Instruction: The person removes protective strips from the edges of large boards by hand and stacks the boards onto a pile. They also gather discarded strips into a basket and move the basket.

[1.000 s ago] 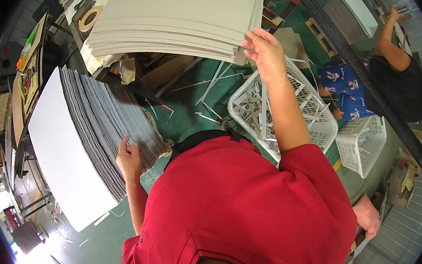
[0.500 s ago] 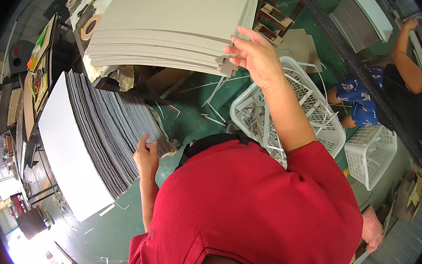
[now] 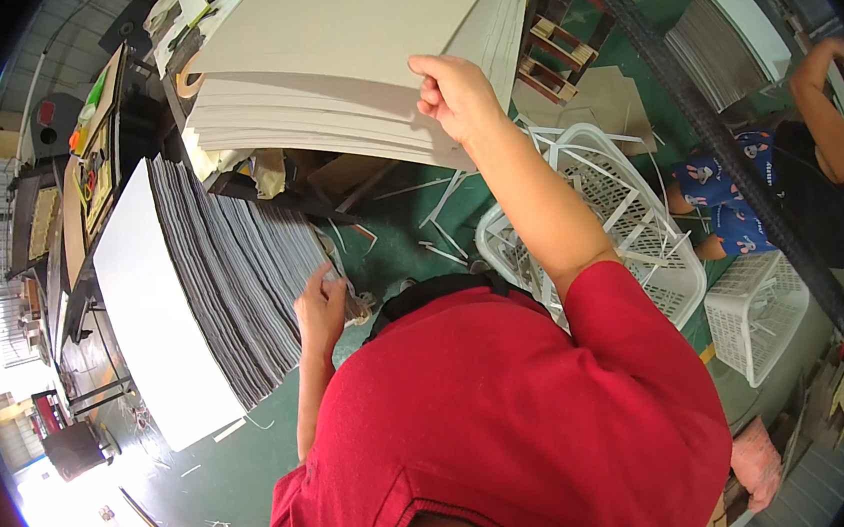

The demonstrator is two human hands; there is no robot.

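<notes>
My right hand (image 3: 458,102) is closed on the near right corner of the top grey cardboard sheet (image 3: 350,19). That corner is raised, and a shadowed gap shows between the sheet and the stack of cardboard sheets (image 3: 278,110) beneath it. Lower and to the left, my left hand (image 3: 321,312) hangs with its fingers loosely bent and apart, holding nothing. It is beside a tall stack of boards (image 3: 161,316) with a white top face and dark, layered edges; whether it touches them I cannot tell.
A white plastic basket (image 3: 688,292) with pale offcut strips stands below my right arm, a smaller basket (image 3: 749,325) beyond it. A co-worker (image 3: 826,178) is at the far right, behind a dark slanting bar (image 3: 733,151). A tape roll (image 3: 187,81) lies by the cardboard.
My right hand has moved left from the stack's corner and closed on the top sheet, whose near edge has lifted. My left hand has shifted slightly right and stays empty.
</notes>
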